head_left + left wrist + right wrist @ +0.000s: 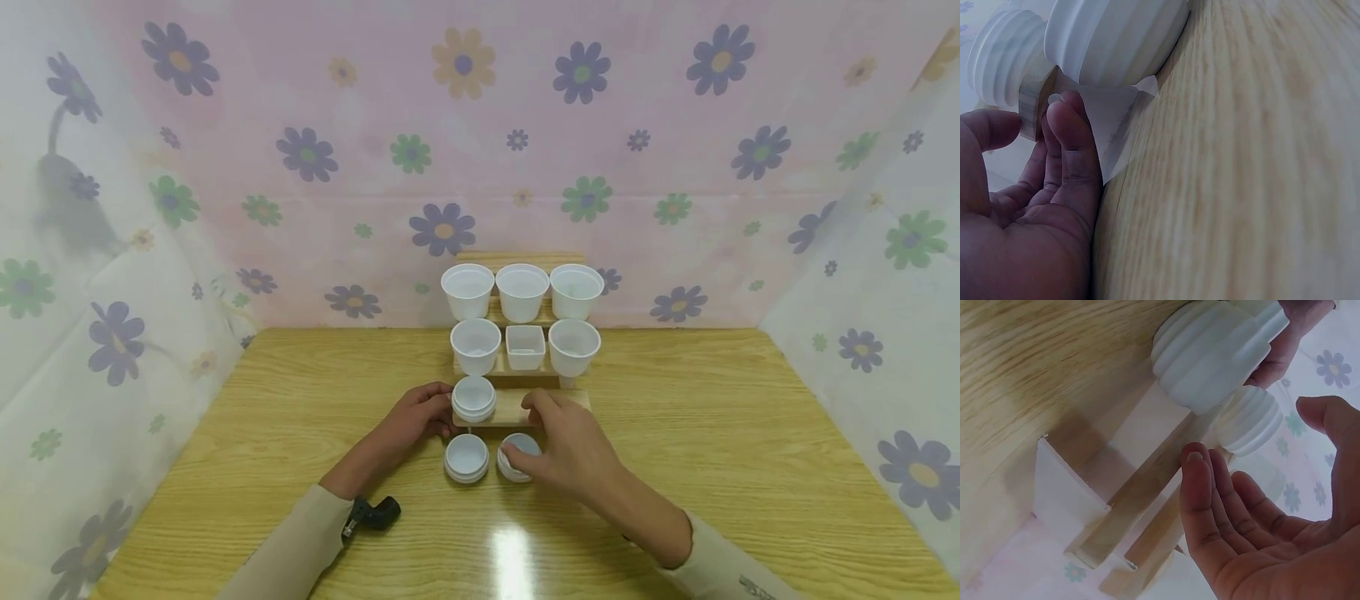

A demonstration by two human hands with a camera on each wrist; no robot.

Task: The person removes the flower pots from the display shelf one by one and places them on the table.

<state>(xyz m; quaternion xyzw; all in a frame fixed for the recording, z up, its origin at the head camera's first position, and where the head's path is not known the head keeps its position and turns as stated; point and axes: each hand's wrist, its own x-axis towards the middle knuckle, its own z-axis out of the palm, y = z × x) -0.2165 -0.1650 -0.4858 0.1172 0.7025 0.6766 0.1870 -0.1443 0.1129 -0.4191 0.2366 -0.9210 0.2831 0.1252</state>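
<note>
My left hand [420, 417] [1041, 206] is at the left end of a tiered wooden stand [525, 408] [1034, 100], its thumb and fingers on either side of the lowest step's end. Beside it, a white ribbed jar [473, 398] [1250, 419] sits on that step. Two similar jars stand on the table in front, a left one [467, 458] and a right one [517, 467]. Over the right jar my right hand [573, 450] [1272, 531] is held with thumb and fingers apart, nothing between them, the fingertips near the lowest step.
Higher on the stand are several white cups [522, 292] and a small square cup [525, 347]. A black object [378, 513] is by the left cuff on the wooden table [315, 375]. Flowered cloth [375, 167] hangs behind and at both sides.
</note>
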